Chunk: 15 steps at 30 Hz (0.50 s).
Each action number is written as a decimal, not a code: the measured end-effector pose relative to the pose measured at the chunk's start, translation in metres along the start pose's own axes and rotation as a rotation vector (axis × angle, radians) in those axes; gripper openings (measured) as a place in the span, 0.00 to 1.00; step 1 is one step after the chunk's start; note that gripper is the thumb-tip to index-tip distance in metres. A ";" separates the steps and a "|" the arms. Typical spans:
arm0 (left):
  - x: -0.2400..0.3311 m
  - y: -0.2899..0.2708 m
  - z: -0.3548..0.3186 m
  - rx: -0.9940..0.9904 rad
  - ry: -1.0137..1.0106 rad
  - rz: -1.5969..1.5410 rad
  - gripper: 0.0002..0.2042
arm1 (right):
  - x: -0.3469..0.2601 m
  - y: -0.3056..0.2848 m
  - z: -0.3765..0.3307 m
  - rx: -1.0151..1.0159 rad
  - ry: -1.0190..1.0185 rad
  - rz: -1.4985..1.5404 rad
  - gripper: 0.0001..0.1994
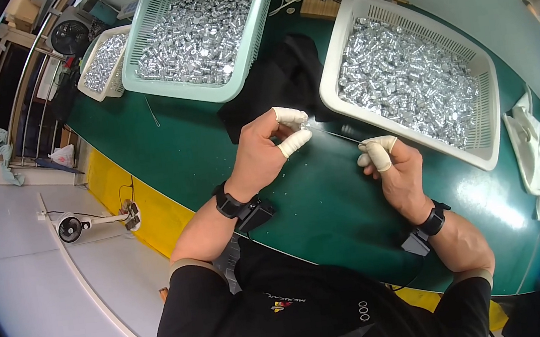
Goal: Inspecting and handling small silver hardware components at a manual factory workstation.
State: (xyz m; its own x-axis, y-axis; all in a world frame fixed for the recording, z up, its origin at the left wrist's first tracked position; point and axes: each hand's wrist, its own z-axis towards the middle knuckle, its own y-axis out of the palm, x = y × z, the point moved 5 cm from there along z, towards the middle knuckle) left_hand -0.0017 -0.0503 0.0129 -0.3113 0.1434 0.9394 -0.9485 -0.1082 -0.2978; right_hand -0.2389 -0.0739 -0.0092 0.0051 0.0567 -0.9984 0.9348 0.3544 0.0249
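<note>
At the far left of the green desk (166, 147) sits a small white basket (102, 64) of shiny metal parts, and next to it a larger pale green basket (199, 32) heaped with the same silvery pieces. A black cloth (279, 80) lies between that and the hands.

The left hand (261, 153) hovers over the desk with thumb and forefinger — both in white finger cots (294, 142) — pinched narrowly together; something tiny may sit between the tips, but it is too small to tell for sure. A thin wire or rod (337, 135) runs from there toward the right hand (394, 166), which is loosely curled, its cot-covered fingertips drawn in close, seemingly pinching the other end. Both wrists carry black bands.

Just beyond the right hand stands a large white basket (483, 68), filled nearly to the rim with metal parts. Farther right, white cloth (526, 144) and blue material lie at the desk's edge.

Judging by the baskets — all three heavily loaded — much handling looks left; nothing shows which pile is finished.
</note>
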 end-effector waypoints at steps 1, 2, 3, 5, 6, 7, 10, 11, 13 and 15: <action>0.000 0.000 0.000 -0.005 0.003 -0.001 0.11 | 0.000 0.000 0.000 -0.002 0.000 0.000 0.09; 0.001 0.001 0.000 -0.010 0.006 -0.002 0.11 | 0.001 0.000 0.000 -0.003 0.000 0.001 0.09; 0.001 0.001 0.000 -0.012 0.005 -0.001 0.11 | 0.001 0.000 0.000 -0.002 0.001 0.002 0.09; 0.001 0.003 -0.001 -0.031 0.003 0.003 0.11 | 0.002 0.000 0.000 -0.018 0.004 -0.005 0.09; 0.000 0.004 -0.001 -0.040 0.002 0.005 0.11 | 0.003 0.000 0.000 -0.027 0.005 -0.009 0.09; 0.000 0.005 -0.001 -0.042 0.001 0.005 0.11 | 0.003 0.000 0.000 -0.025 0.007 -0.008 0.09; -0.001 0.011 -0.003 -0.126 -0.010 0.002 0.11 | 0.001 0.004 -0.001 -0.101 0.034 -0.061 0.11; -0.001 0.011 -0.003 -0.128 -0.010 0.002 0.11 | 0.001 0.004 -0.002 -0.099 0.035 -0.060 0.11; -0.002 0.011 -0.003 -0.133 -0.031 -0.013 0.11 | 0.000 0.004 -0.002 -0.106 0.035 -0.019 0.11; -0.002 0.010 -0.003 -0.133 -0.040 -0.019 0.11 | -0.001 0.004 -0.003 -0.112 0.032 0.003 0.11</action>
State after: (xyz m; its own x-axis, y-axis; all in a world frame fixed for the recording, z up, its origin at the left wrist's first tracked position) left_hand -0.0105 -0.0488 0.0073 -0.2933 0.1045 0.9503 -0.9544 0.0262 -0.2975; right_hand -0.2364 -0.0701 -0.0082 -0.0055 0.0867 -0.9962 0.8893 0.4560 0.0348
